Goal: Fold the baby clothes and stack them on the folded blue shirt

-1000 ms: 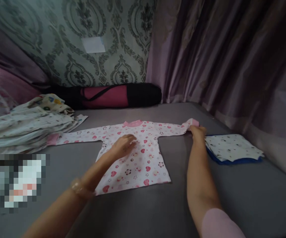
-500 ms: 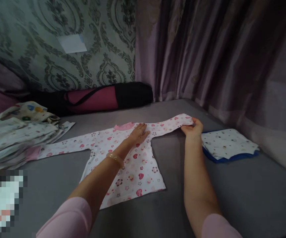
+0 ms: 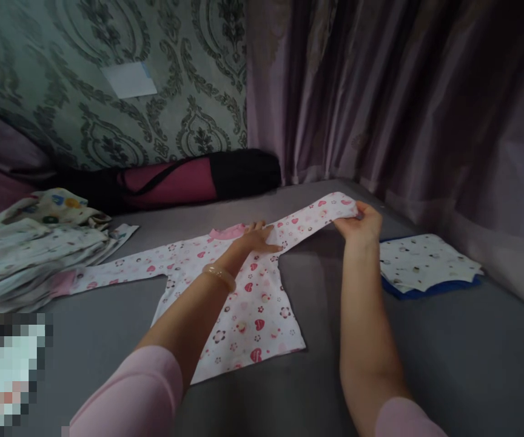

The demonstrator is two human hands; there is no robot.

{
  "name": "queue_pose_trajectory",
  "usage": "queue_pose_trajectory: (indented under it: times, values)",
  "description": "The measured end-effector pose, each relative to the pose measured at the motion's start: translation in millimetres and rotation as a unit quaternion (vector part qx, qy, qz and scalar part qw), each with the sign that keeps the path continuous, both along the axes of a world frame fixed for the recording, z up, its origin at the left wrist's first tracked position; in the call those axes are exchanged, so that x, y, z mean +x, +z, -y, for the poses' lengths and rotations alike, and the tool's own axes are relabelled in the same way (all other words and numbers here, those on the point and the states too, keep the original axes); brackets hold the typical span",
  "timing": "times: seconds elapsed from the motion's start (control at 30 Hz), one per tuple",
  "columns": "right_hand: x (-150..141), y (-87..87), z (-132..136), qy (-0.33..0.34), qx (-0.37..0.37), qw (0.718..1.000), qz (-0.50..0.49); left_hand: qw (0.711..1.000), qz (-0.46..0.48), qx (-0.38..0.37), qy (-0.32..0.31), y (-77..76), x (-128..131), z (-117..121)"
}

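A small white long-sleeved shirt (image 3: pixel 244 303) with pink hearts and flowers lies spread on the grey bed surface, its pink collar (image 3: pixel 228 232) away from me. My left hand (image 3: pixel 258 238) rests on the shirt near the shoulder beside the collar, fingers spread. At the cuff end of the right-hand sleeve (image 3: pixel 312 217), my right hand (image 3: pixel 361 223) pinches the fabric, and that sleeve is lifted and slopes up from the shoulder. The other sleeve (image 3: pixel 125 267) stretches to the left, its pink cuff reaching the clothes pile.
A heap of pale patterned clothes (image 3: pixel 30 249) lies on the left. Folded white and blue clothes (image 3: pixel 430 264) are at the right. A black and maroon long bag (image 3: pixel 175 182) lies along the wall, and purple curtains (image 3: pixel 316 91) hang behind.
My right hand has raised the sleeve end and moved it slightly right and away from me. My left hand stays at the shoulder, its thumb now spread wider.
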State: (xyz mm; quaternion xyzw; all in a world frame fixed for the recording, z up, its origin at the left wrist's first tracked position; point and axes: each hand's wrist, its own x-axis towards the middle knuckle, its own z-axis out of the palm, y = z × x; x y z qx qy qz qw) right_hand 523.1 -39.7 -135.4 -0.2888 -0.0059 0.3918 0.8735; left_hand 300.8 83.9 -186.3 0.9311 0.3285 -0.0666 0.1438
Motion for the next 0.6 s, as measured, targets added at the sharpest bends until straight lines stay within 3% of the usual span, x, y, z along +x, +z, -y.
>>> queue_pose_trajectory:
  times: [0.17, 0.33, 0.47, 0.6]
  values:
    - [-28, 18.3, -13, 0.027, 0.043, 0.999, -0.001, 0.998, -0.056, -0.019, -0.002, 18.0, 14, -6]
    - [-41, 21.7, -20, 0.048, 0.051, 0.997, 0.041, 0.996, -0.085, -0.028, 0.006, 20.1, 27, -10]
    - [-43, 27.5, -15, 0.017, 0.038, 0.999, -0.026, 0.993, -0.106, -0.041, 0.027, 23.6, 28, -5]
    - [-41, 29.7, -17, -0.023, 0.039, 0.998, -0.049, 0.997, -0.029, -0.061, 0.047, 24.5, 12, 0]
